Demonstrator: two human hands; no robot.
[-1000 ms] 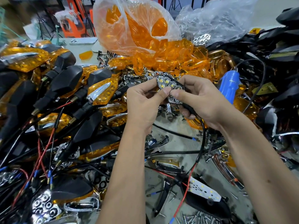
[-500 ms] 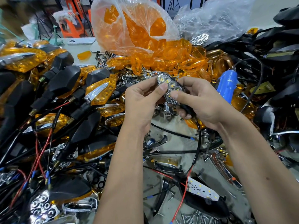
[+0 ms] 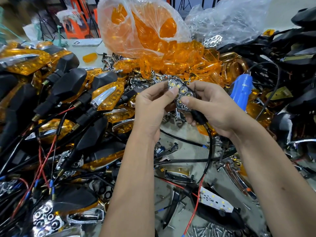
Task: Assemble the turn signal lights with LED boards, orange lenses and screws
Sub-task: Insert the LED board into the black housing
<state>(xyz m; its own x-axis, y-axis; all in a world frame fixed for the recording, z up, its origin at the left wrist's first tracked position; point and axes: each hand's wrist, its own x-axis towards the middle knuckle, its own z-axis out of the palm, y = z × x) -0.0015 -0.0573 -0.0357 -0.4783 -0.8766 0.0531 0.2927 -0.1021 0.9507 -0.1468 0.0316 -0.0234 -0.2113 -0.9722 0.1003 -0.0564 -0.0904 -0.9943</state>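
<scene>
The reflector [image 3: 182,95] pinched between both thumbs looks chrome-plated, mirror-bright, with faceted cups. The loose lenses [image 3: 184,60] heaped toward the desk's far edge are glossy, translucent orange plastic, some inside a thin, crinkled clear plastic bag [image 3: 145,26]. Housings [image 3: 68,86] piled along the left edge are matt black plastic with shiny chrome trim. The screwdriver [image 3: 240,91] has a smooth blue plastic body. Small bare-metal screws [image 3: 212,230] lie at the near edge beside a flat white board [image 3: 216,201].

Two bare arms, no sleeves. Left hand [image 3: 150,108] and right hand [image 3: 215,106] bare: no gloves, no rings on fingers, no watch or band behind fingers at wrists. Nails short.
</scene>
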